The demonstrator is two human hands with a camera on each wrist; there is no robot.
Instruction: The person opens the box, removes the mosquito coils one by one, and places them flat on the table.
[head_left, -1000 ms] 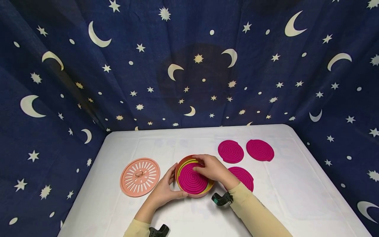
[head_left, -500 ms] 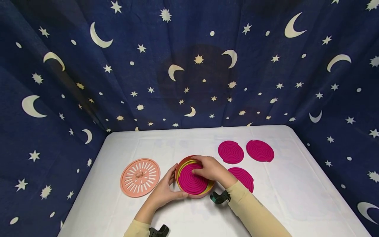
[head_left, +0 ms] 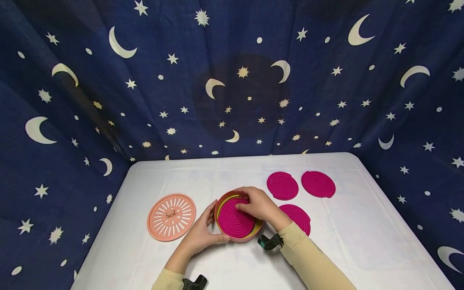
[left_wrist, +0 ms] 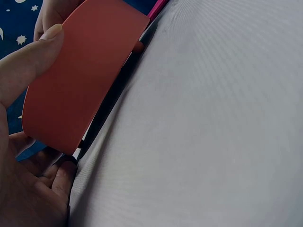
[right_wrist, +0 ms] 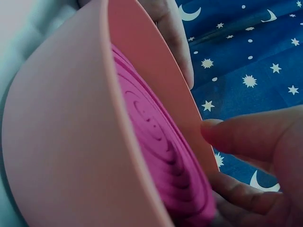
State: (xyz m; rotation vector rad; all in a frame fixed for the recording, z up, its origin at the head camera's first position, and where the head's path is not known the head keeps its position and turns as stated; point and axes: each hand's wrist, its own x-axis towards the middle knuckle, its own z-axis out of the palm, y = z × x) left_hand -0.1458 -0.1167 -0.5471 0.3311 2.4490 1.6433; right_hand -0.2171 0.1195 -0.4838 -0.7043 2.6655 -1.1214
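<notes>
A round coral tin (head_left: 237, 241) with a yellow inner edge stands on the table. In it lies a magenta mosquito coil (head_left: 233, 221), which looks tilted in the right wrist view. My left hand (head_left: 204, 231) grips the tin from the left, thumb on the near wall and fingers round the far left side. The left wrist view shows the tin's outer wall (left_wrist: 85, 75) between thumb and fingers. My right hand (head_left: 259, 205) reaches over the back right rim. Its fingers hold the coil's edge (right_wrist: 206, 203), partly hidden; its thumb extends above the coil in the head view.
A coral slotted lid (head_left: 171, 217) lies flat left of the tin. Three more magenta coils lie to the right: one (head_left: 282, 185) behind, another (head_left: 318, 184) farther right, and a third (head_left: 299, 217) partly under the right forearm. A starry blue curtain (head_left: 250, 121) surrounds the white table (head_left: 380, 233).
The right hand has shifted slightly upward in view. The coil's far edge has risen a little with it, covering more of the yellow edge. The left hand and tin stay put.
</notes>
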